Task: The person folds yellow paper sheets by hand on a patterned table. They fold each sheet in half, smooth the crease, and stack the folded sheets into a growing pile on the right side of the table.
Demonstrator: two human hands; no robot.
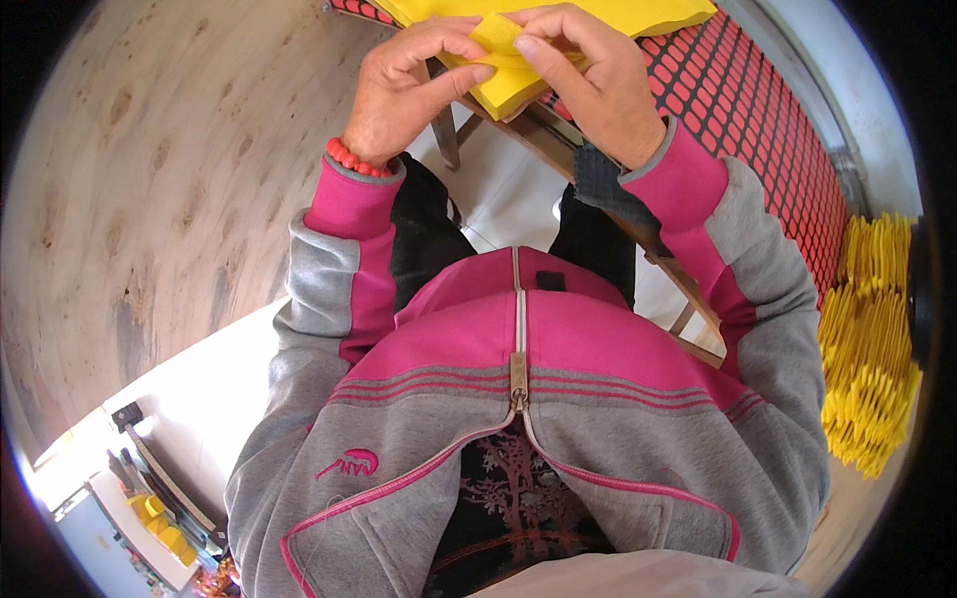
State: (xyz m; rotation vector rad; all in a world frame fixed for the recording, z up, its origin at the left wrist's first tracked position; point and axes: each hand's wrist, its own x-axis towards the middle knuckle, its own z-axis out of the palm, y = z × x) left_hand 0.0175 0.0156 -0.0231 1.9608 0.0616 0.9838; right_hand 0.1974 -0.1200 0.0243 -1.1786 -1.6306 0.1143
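Note:
Both my hands are raised at the top of the head view, pinching a yellow piece of fabric (510,85) between them. My left hand (411,85), with a red bead bracelet (357,159) at its wrist, grips the left side between thumb and fingers. My right hand (595,85) presses its thumb on the right side of a small folded yellow flap (496,35) that stands up between the hands. Some fingertips are hidden behind the fabric. A larger yellow sheet (648,14) lies just beyond my right hand.
A red and black patterned cover (738,120) spreads to the right over a wooden frame (543,149). Stacked yellow pieces (867,339) pile up at the far right. A wide wooden board (169,179) fills the left. Dark cloth (610,179) hangs below my right wrist.

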